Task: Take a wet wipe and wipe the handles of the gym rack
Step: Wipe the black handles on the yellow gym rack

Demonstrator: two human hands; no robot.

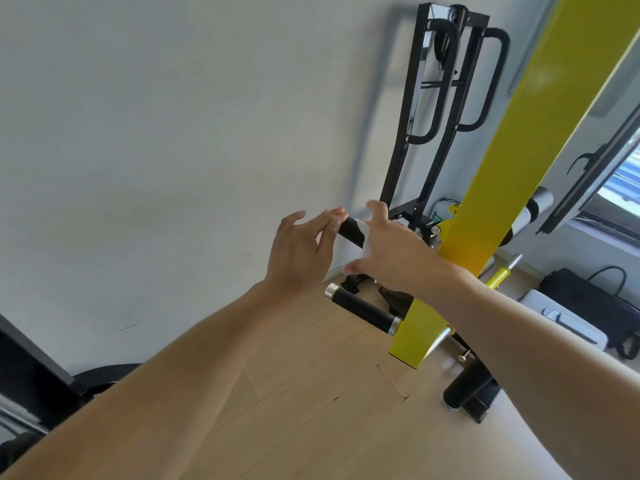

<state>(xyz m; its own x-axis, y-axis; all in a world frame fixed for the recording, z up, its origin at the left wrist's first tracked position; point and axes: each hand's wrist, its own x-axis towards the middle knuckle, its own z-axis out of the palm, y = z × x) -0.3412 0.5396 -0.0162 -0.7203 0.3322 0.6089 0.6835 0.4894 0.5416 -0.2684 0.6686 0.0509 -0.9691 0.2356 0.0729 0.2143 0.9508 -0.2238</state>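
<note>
Head view: both bare forearms reach up and forward to the upper black cylindrical foam handle (349, 230) on the yellow steel gym rack upright (502, 161). The right hand (389, 252) presses a white wet wipe (363, 237) around it, thumb low, fingers spread. The left hand (299, 249) hovers at the handle's free end, fingers loose and holding nothing. Below, a second black handle with silver caps (363, 310) juts over open pale wood floor (311, 393).

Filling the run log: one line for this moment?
right hand: wet wipe on upper handle | left hand: open beside | lower handle: untouched
</note>
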